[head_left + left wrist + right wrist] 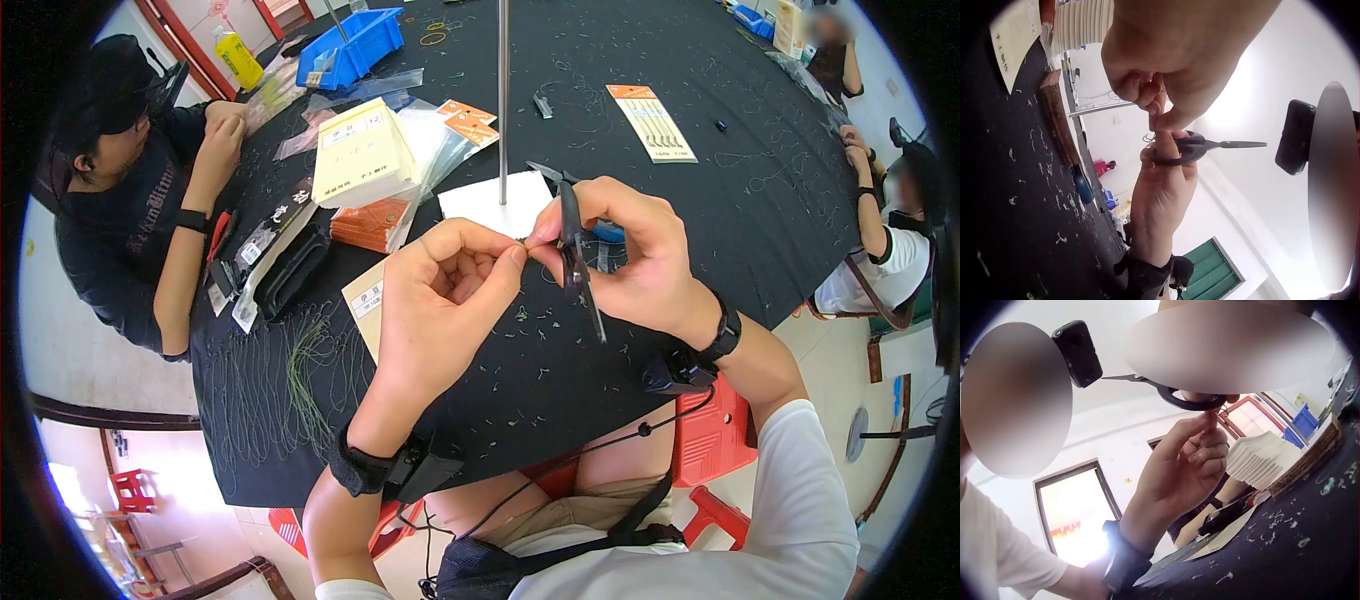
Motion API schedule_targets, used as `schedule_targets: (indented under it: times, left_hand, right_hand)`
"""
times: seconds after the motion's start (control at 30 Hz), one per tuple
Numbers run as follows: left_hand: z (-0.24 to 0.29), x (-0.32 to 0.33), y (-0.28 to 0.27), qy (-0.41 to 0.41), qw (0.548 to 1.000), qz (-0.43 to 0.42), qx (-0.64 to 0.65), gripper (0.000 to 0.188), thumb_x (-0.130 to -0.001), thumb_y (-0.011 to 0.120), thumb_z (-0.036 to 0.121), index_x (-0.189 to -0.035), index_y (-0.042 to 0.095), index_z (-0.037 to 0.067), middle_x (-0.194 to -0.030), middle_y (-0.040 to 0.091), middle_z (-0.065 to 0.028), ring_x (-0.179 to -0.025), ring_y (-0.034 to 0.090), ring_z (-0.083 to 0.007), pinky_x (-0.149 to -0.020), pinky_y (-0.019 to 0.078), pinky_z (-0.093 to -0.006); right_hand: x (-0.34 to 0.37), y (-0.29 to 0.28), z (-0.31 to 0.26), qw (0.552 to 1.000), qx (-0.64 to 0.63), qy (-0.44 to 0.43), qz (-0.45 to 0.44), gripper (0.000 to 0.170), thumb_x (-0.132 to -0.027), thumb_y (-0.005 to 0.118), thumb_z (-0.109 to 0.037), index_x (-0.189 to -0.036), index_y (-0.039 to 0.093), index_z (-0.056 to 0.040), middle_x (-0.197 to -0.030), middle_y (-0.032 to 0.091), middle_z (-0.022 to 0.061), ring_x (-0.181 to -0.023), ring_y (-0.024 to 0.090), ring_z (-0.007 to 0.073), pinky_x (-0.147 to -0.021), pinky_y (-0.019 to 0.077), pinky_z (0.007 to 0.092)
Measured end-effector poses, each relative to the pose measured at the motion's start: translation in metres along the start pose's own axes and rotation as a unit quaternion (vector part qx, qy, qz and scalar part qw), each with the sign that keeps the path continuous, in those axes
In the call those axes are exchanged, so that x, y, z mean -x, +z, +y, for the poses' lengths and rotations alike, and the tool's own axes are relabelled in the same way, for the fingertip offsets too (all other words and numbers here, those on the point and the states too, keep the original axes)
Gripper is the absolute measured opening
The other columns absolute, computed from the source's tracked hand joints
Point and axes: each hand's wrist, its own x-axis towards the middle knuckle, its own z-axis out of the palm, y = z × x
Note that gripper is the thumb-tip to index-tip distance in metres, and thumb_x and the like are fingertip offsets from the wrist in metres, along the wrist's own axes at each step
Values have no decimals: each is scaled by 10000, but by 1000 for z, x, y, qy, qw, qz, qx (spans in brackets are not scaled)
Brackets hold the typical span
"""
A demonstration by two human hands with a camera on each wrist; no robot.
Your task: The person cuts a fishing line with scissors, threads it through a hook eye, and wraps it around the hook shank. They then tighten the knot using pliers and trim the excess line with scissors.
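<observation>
Left hand [440, 300]: thumb and index pinched tight at the tips, other fingers curled in.
Right hand [640, 250]: thumb and forefinger pinched too, tips meeting the left's; scissors [1190, 149] hooked on its fingers by the handle, blades together, pointing away from the pinch.
Hook [1148, 138]: small, at the meeting fingertips, above the table; can't tell how much each hand bears.
Block [462, 204]: white-topped, brown-sided, just beyond the hands, at the foot of the metal rod [503, 90].
Blue handle [1083, 184]: beside the block.
Card stack [365, 160]: beyond the left hand, by orange packets [370, 226].
Line bundle [305, 375]: loose, left of the left forearm.
Hook card [652, 124]: flat, beyond the right hand.
Tablecloth [740, 240]: black, littered with clippings.
</observation>
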Motion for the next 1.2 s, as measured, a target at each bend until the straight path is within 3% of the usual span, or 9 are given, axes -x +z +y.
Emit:
schedule_targets:
  times: [0.5, 0.7, 0.77, 1.0, 1.2]
  left_hand:
    - [2, -1, -2, -8, 1000, 17, 20, 66, -839, 608, 46, -848, 614, -19, -656, 523, 59, -551, 385, 33, -481, 271, -135]
    - [5, 1, 1, -16, 1000, 6, 21, 68, -839, 614, 52, -850, 621, -14, -643, 513, 68, -540, 362, 35, -473, 255, -138]
    - [5, 1, 0, -17, 1000, 3, 22, 64, -838, 615, 50, -848, 622, -13, -644, 513, 68, -539, 360, 36, -471, 251, -137]
    - [3, 0, -1, 0, 1000, -3, 12, 56, -835, 614, 43, -845, 620, -11, -657, 522, 63, -537, 359, 38, -467, 249, -133]
    - [2, 0, -1, 15, 1000, -1, 18, 61, -836, 610, 45, -848, 614, -15, -662, 530, 59, -549, 384, 36, -474, 265, -133]
  right_hand:
    - [-1, 3, -2, 998, -45, 13, 39, 240, -608, 708, -9, -810, 591, -63, -735, 583, 28, -630, 557, 148, -599, 432, 262]
    - [0, -1, 0, 1000, 7, 15, 6, 271, -589, 718, -15, -825, 602, -79, -726, 593, 14, -626, 560, 135, -627, 396, 258]
    - [0, -1, 0, 999, 38, -28, 12, 280, -579, 719, -14, -825, 601, -78, -717, 593, 11, -612, 561, 131, -631, 386, 259]
    - [-1, 0, -2, 999, 32, -19, 7, 276, -579, 716, -13, -821, 601, -80, -709, 592, 8, -603, 560, 132, -635, 384, 259]
    - [-1, 1, -2, 1000, -4, -2, 19, 238, -603, 695, -3, -811, 600, -68, -725, 602, 15, -608, 565, 140, -641, 420, 256]
